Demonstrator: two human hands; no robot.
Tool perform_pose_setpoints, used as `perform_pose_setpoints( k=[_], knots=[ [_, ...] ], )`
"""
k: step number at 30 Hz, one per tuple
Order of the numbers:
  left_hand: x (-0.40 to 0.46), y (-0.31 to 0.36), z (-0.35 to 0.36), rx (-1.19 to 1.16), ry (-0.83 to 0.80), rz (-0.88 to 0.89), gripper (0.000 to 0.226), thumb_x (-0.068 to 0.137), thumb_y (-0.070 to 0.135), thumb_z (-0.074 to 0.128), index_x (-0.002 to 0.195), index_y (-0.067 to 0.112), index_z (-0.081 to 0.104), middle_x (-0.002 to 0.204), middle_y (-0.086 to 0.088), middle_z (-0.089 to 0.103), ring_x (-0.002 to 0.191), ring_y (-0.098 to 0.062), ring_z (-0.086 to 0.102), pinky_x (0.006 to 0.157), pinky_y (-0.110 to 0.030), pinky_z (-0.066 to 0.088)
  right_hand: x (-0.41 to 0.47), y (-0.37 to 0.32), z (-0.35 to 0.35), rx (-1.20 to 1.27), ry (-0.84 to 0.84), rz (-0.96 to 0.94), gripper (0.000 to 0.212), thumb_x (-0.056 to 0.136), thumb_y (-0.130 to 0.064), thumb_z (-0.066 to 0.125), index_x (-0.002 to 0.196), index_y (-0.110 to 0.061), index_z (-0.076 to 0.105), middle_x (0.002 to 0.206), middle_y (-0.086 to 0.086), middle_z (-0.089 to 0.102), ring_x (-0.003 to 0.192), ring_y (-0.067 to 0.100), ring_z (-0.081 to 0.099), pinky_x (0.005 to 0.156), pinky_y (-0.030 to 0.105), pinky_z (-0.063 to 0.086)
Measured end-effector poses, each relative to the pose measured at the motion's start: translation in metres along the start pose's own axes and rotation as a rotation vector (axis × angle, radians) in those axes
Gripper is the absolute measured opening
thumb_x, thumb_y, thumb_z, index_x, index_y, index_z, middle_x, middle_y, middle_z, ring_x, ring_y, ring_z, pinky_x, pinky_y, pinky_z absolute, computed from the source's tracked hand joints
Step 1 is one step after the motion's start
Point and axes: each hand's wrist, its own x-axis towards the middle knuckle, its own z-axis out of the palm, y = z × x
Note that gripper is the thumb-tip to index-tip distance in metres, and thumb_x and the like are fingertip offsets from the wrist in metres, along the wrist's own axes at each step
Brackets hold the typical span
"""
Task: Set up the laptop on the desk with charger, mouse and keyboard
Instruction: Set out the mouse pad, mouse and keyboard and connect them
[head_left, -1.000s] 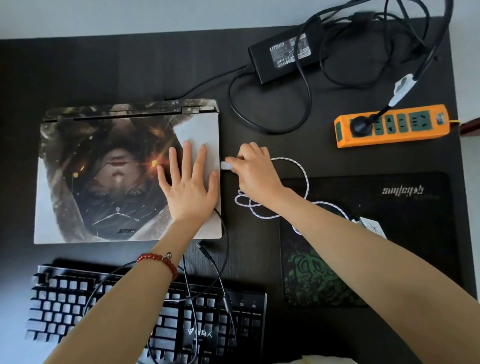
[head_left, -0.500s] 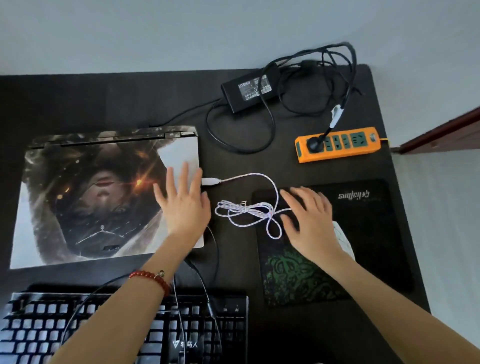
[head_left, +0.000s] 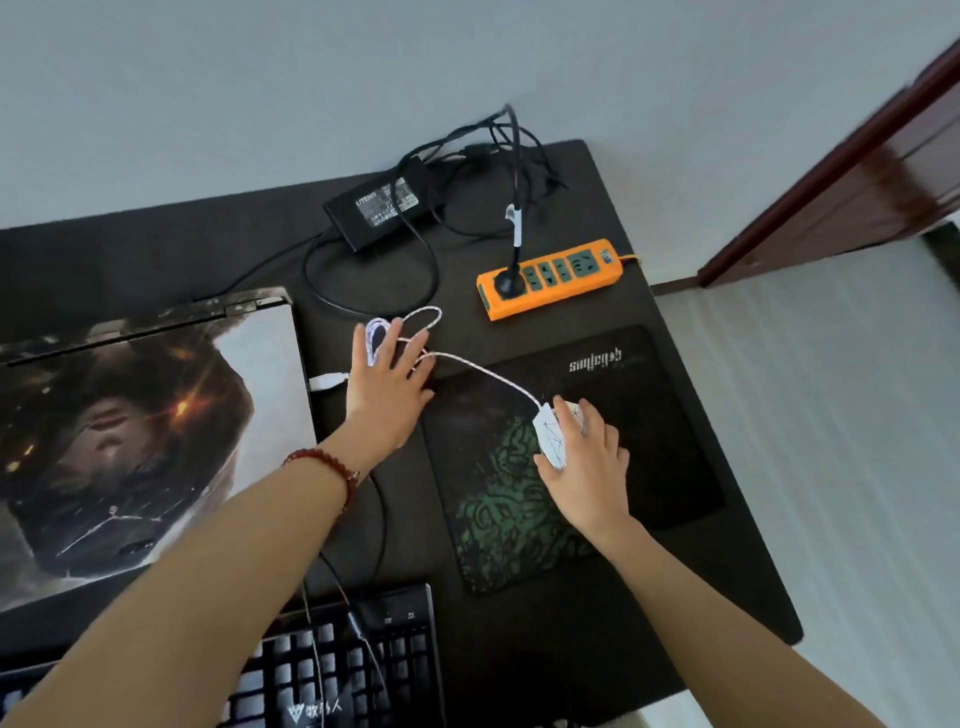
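we see a dark desk (head_left: 597, 597) from above, with two bare forearms reaching in from the near edge. the right hand (head_left: 587, 457) lies cupped over a white mouse (head_left: 553, 436), fingers curved around its body and the palm on its rear; the mouse sits on a black mouse pad (head_left: 649, 441) printed with a green motif, toward the pad's middle. from the nose of the mouse a white braided cable (head_left: 488, 371) runs left across the pad's corner and coils under the left hand (head_left: 387, 392). that hand is spread flat, fingers apart, pressing down on the loops of cable on the desk; we cannot tell whether any finger grips the cable or merely rests on it. a red bead bracelet (head_left: 324, 465) circles the left wrist. the cable's usb plug (head_left: 327, 381) meets the right edge of the closed laptop (head_left: 135, 431), whose lid bears dark artwork; whether the plug is fully seated we cannot tell. beyond the hands lies the black charger brick (head_left: 379, 205), its leads tangled at the far edge, and to its right an orange power strip (head_left: 553, 275) with one black plug inserted. at the near edge a black keyboard (head_left: 337, 670) with pale keys lies partly under the left forearm, thin dark wires crossing it.
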Motion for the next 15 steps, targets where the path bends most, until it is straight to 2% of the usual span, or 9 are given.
perform_pose_setpoints(
  k=[4, 6, 9, 12, 15],
  knots=[
    [0.023, 0.005, -0.010, -0.271, -0.038, -0.016, 0.044, 0.096, 0.022, 0.035, 0.140, 0.015, 0.030, 0.156, 0.000, 0.015, 0.144, -0.023, 0.008, 0.117, -0.047, 0.008, 0.003, 0.000, 0.003, 0.017, 0.007, -0.008, 0.077, 0.079, -0.044, 0.064, 0.141, -0.028, 0.021, 0.147, 0.008, 0.027, 0.125, 0.029, 0.035, 0.094, 0.047, 0.039],
    [0.019, 0.011, -0.008, -0.365, 0.024, -0.041, 0.046, 0.091, 0.011, 0.040, 0.136, 0.016, 0.034, 0.155, -0.001, 0.019, 0.144, -0.022, 0.010, 0.118, -0.045, 0.006, 0.003, -0.001, 0.003, 0.034, -0.008, 0.002, 0.082, 0.078, -0.049, 0.063, 0.142, -0.027, 0.017, 0.147, 0.009, 0.025, 0.128, 0.029, 0.033, 0.096, 0.047, 0.038],
    [-0.005, 0.028, -0.007, -0.426, 0.099, -0.053, 0.047, 0.089, 0.012, 0.042, 0.135, 0.018, 0.033, 0.156, -0.002, 0.015, 0.145, -0.022, 0.005, 0.117, -0.048, 0.002, -0.002, 0.002, -0.001, 0.074, -0.030, -0.026, 0.086, 0.078, -0.052, 0.062, 0.144, -0.028, 0.012, 0.150, 0.010, 0.020, 0.132, 0.030, 0.028, 0.099, 0.048, 0.036],
    [-0.036, 0.048, -0.014, -0.610, 0.170, -0.140, 0.048, 0.091, 0.015, 0.042, 0.137, 0.017, 0.033, 0.155, -0.002, 0.020, 0.145, -0.020, 0.008, 0.116, -0.051, 0.004, -0.012, 0.001, -0.009, 0.059, -0.023, -0.042, 0.084, 0.081, -0.052, 0.057, 0.145, -0.027, 0.009, 0.152, 0.011, 0.018, 0.136, 0.030, 0.024, 0.105, 0.051, 0.031],
    [-0.085, 0.059, -0.024, -0.820, 0.297, -0.320, 0.041, 0.089, 0.011, 0.049, 0.129, 0.013, 0.045, 0.146, -0.006, 0.038, 0.141, -0.024, 0.023, 0.113, -0.055, 0.011, -0.032, -0.011, -0.015, 0.069, 0.120, -0.104, 0.069, 0.084, -0.039, 0.058, 0.142, -0.017, 0.026, 0.146, 0.013, 0.034, 0.134, 0.031, 0.034, 0.106, 0.057, 0.028]
  ],
)
